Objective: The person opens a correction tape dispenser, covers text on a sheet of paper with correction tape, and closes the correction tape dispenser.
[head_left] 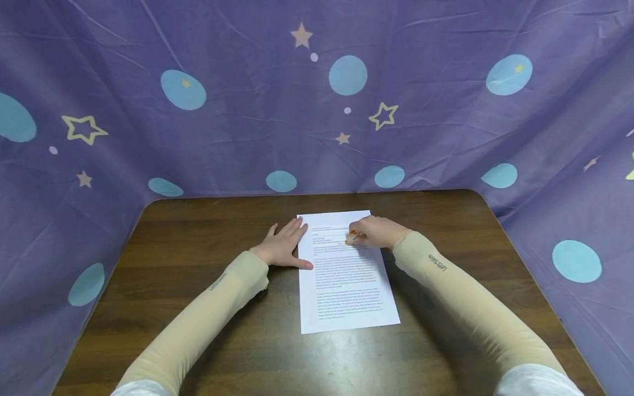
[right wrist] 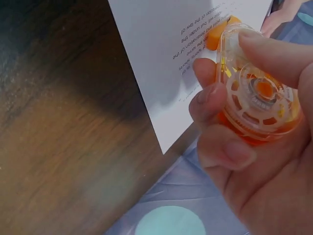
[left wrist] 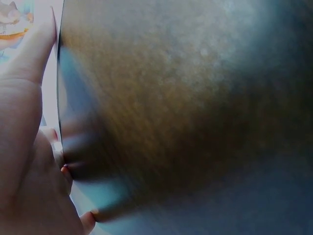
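A printed sheet of paper point(head_left: 346, 291) lies on the brown table. My left hand point(head_left: 284, 245) rests at its left edge with the fingers spread and the thumb reaching onto the page. Over the upper right of the text, my right hand point(head_left: 378, 231) holds a correction tape dispenser point(head_left: 353, 237). In the right wrist view the dispenser point(right wrist: 259, 93) has a clear case with orange parts, pinched between thumb and curled fingers. Its orange tip point(right wrist: 215, 38) is at the printed lines; whether it touches the paper I cannot tell. The left wrist view shows the palm and thumb point(left wrist: 36, 49) beside the paper.
The wooden table point(head_left: 223, 341) has rounded far corners. Behind it and at both sides hangs a purple curtain point(head_left: 257, 126) with stars and blue spots. Cream sleeves point(head_left: 198, 313) cover both forearms.
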A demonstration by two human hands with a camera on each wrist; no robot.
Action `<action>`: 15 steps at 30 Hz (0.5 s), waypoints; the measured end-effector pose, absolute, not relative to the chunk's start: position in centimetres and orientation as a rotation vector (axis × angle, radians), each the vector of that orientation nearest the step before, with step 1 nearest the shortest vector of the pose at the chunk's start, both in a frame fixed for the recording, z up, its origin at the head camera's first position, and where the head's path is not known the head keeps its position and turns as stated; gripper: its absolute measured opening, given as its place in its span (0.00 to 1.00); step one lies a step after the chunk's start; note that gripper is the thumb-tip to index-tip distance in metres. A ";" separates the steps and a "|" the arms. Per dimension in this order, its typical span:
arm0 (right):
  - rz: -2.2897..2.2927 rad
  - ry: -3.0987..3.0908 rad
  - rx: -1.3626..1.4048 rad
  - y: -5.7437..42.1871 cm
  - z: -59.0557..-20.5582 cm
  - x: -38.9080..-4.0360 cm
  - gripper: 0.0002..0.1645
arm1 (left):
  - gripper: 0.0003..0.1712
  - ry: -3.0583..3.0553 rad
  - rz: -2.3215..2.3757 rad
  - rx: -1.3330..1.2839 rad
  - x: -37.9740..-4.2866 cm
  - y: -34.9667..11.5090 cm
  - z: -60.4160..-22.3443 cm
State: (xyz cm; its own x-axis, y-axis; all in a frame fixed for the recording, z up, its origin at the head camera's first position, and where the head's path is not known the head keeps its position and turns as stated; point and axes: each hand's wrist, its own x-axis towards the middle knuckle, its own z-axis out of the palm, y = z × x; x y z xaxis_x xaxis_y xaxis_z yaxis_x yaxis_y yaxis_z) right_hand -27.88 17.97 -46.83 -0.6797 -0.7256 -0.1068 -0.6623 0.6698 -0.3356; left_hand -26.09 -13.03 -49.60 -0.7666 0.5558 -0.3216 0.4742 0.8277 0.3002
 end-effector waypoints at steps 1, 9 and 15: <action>-0.423 2.644 -1.126 18.0 -46.9 -28.0 0.03 | 0.71 2.610 0.283 0.768 -26.0 -13.0 -49.6; -0.521 2.611 -1.237 16.8 -46.9 -28.0 0.06 | 0.74 2.618 0.304 0.763 -26.7 -13.2 -50.9; -0.441 2.651 -1.242 15.8 -46.8 -27.8 0.07 | 0.74 2.618 0.293 0.763 -26.7 -13.2 -50.7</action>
